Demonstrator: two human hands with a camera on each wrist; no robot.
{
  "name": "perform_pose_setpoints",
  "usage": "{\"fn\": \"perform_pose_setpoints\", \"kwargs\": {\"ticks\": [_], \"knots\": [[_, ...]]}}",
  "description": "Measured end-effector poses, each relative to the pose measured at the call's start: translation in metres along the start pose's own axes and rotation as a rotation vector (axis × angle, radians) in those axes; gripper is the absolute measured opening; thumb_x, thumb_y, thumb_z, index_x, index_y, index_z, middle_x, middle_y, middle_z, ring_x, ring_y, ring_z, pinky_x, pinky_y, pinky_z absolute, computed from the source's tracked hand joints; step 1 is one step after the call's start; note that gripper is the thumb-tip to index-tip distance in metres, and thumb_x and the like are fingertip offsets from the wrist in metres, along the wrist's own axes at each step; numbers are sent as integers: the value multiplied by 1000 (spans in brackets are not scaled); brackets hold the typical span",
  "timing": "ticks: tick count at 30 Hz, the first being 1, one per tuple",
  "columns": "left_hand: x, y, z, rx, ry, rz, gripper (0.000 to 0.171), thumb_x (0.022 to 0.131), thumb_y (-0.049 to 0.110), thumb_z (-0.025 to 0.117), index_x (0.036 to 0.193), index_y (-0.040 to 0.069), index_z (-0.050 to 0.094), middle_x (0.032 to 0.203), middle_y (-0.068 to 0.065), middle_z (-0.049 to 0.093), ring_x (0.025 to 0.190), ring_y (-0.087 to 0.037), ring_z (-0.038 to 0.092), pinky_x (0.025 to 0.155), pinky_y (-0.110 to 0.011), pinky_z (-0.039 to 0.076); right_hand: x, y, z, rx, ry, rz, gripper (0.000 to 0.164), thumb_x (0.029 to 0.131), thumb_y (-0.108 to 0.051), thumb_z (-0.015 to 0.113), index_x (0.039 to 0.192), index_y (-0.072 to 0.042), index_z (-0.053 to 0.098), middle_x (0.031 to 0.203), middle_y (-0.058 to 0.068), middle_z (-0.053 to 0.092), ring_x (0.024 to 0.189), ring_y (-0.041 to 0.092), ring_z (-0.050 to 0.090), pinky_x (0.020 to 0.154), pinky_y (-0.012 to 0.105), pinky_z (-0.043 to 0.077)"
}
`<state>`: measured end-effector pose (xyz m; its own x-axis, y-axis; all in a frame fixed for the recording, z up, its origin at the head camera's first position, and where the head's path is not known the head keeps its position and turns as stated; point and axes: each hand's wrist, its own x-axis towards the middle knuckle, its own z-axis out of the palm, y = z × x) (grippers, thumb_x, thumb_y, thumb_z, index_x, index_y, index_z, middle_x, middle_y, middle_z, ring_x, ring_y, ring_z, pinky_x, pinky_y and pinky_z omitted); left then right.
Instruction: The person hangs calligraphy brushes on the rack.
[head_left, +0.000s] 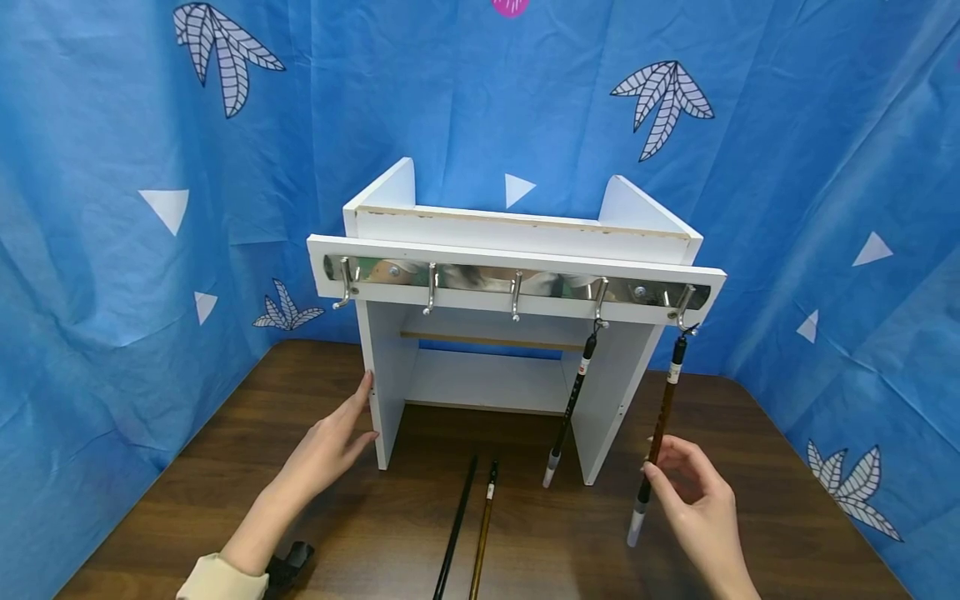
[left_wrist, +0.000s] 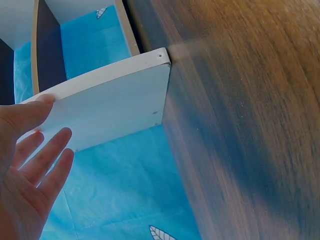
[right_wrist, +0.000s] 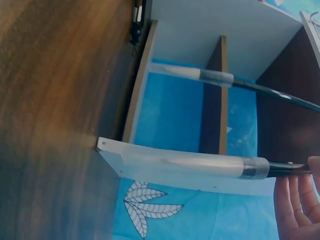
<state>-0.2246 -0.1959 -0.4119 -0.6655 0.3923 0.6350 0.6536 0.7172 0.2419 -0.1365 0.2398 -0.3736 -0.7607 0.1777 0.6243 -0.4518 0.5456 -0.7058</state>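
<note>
At the right end of the hook rail, a brown calligraphy brush with a clear cap over its tip hangs by its loop from the last hook. My right hand pinches its lower handle between thumb and fingers. A black calligraphy brush, also capped, dangles from the neighbouring hook. On the other side, my left hand touches the left side panel of the white shelf, its thumb on the front edge in the left wrist view and the fingers loosely extended.
Two more brushes, one black and one brown, lie on the wooden table in front of the shelf. Three hooks to the left, such as the middle one, hold nothing. A blue patterned cloth surrounds the table.
</note>
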Motion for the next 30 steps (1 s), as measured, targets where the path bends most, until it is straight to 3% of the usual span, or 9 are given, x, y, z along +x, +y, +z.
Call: {"fn": "perform_pose_setpoints", "kwargs": {"ticks": [7,19,25,30], "knots": [[0,0,0,-1,-3,-5,105,74,-2,77,151,12,8,134,-26,45,97,-35,61,65,-39,54,-2,1,3,56,-25,-19,36,77,20,64,110,5,58,88,9,61,77,8,61,66,16,50],[0,1,0,1,-3,-8,105,74,-2,77,151,12,8,134,-26,45,96,-34,62,63,-39,54,-5,7,3,326,-113,-81,36,78,25,57,112,15,51,94,14,62,82,12,63,69,20,51],[-1,0,0,1,2,-5,105,73,-3,77,151,12,8,133,-26,46,95,-34,62,65,-40,54,-4,6,-1,496,-227,-95,34,82,25,52,115,16,48,96,13,62,84,17,63,71,26,52],[0,0,0,1,0,0,105,73,-3,77,151,12,9,133,-26,46,94,-34,63,64,-39,54,-3,6,-4,489,-279,-78,33,84,22,52,116,14,47,98,12,60,86,17,64,71,28,53]]}}
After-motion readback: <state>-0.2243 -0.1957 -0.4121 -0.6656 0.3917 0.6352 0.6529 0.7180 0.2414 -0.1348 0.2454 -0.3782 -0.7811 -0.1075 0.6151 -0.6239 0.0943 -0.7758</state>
